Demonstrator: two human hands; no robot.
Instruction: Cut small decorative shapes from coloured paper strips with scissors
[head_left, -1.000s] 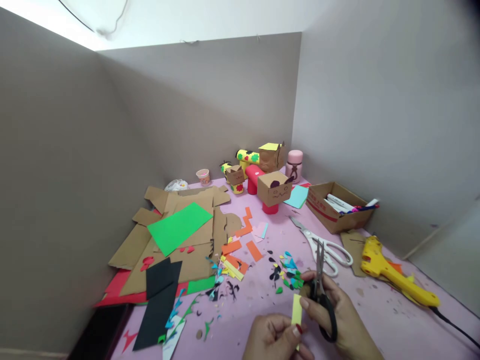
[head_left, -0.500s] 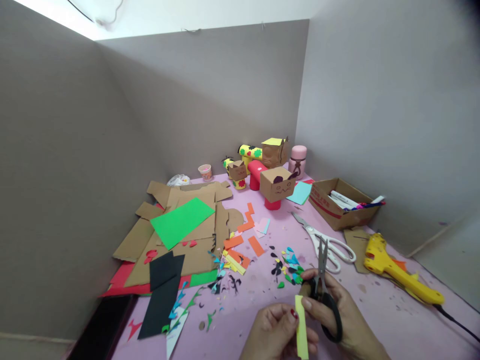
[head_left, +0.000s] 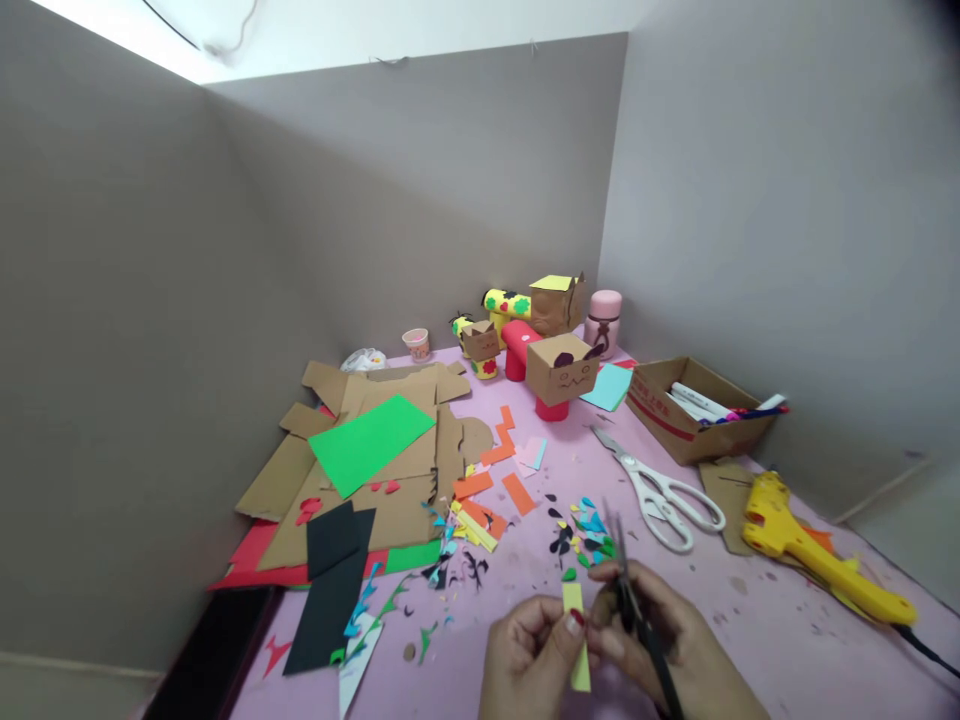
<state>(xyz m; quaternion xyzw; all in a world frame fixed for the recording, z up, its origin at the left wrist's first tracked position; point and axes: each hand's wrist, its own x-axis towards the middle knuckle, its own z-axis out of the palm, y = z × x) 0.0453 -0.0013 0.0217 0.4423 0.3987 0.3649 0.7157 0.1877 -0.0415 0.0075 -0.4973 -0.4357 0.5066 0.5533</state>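
Observation:
At the table's near edge, my left hand [head_left: 531,655] pinches a narrow yellow paper strip [head_left: 577,660] between thumb and fingers. My right hand [head_left: 667,635] is wrapped around black-handled scissors [head_left: 628,590], whose blades point up and away, slightly blurred. The right fingertips come close to the strip; whether they touch it I cannot tell. Just beyond the hands lie small drop-shaped paper cutouts [head_left: 561,540] in black, blue, green and yellow. To their left are orange paper pieces [head_left: 517,493] and dark paper scraps [head_left: 469,570].
White-handled scissors [head_left: 660,495], a yellow glue gun [head_left: 825,560] and a cardboard box of markers [head_left: 694,440] lie on the right. Cardboard animal figures [head_left: 559,375] and a pink bottle [head_left: 602,325] stand behind. Flattened cardboard [head_left: 405,515], green paper [head_left: 371,440] and black paper [head_left: 330,600] cover the left.
Both hands have shifted a little left with the strip and the black scissors. The right thumb has come off the strip's top, and the scissors have turned. The view has moved slightly.

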